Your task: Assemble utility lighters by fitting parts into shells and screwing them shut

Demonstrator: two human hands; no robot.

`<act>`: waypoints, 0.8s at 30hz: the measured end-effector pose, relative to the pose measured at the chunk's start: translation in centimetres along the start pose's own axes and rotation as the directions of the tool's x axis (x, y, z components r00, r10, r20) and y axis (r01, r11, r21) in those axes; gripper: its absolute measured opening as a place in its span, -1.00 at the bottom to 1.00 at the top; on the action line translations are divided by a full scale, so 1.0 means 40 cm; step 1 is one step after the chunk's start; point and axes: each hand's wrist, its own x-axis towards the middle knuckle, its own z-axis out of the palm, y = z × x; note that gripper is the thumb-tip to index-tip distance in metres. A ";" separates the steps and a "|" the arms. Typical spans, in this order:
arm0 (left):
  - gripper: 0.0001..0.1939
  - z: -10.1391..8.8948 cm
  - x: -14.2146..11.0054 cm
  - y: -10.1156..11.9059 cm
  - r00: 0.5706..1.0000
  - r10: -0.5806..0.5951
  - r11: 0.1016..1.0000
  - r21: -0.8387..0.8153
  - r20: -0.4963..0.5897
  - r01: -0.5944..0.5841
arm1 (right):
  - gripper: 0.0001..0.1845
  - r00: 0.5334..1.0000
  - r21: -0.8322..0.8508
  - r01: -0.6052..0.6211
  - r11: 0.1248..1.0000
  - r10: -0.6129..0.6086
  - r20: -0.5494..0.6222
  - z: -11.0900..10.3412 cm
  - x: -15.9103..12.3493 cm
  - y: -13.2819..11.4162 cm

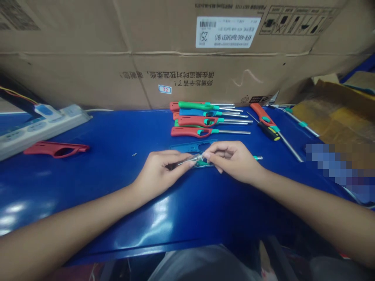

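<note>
Just above the middle of the blue table, my left hand (162, 169) is closed on a slim, shiny lighter part (191, 159), with thumb and fingers along it. My right hand (234, 162) pinches the right end of this part between thumb and forefinger; the exact piece in that pinch is too small to tell. Under my fingers lies a green piece (203, 164), partly covered by the hands. A metal tube tip (259, 157) sticks out beyond my right hand. Directly behind my hands rests a blue lighter handle shell (186, 147), partly hidden.
Several assembled gas lighters (193, 121) lie stacked at the back. Right of them are an orange lighter (259, 114) and a black-and-yellow screwdriver (268, 130). A red handle shell (55, 149) and a power strip (41, 127) sit at left. A cardboard box (102, 78) walls the back.
</note>
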 end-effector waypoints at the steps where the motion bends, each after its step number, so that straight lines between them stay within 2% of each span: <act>1: -0.78 -0.001 0.000 0.002 1.000 -0.007 1.000 0.004 0.000 0.007 | -0.68 1.000 0.013 0.002 1.000 -0.002 0.002 -0.001 0.000 -0.002; 6: -0.78 -0.032 0.009 0.010 0.999 -0.042 0.995 0.088 0.032 0.039 | -0.64 0.999 -0.006 -0.029 1.000 0.029 -0.031 -0.010 0.002 -0.010; 12: -0.80 -0.090 0.021 0.006 0.984 -0.007 0.953 0.300 0.178 -0.047 | -0.62 0.998 -0.037 -0.022 0.999 0.020 -0.058 -0.033 0.015 0.007; 18: -0.79 -0.076 0.014 -0.008 0.969 0.010 0.955 0.286 0.246 -0.083 | -0.64 0.999 -0.077 -0.023 0.997 0.020 -0.035 -0.037 0.016 0.014; 24: -0.76 -0.070 0.011 -0.010 0.978 0.007 0.950 0.305 0.210 -0.073 | -0.67 0.999 -0.106 0.023 0.994 -0.025 -0.021 -0.041 0.016 0.009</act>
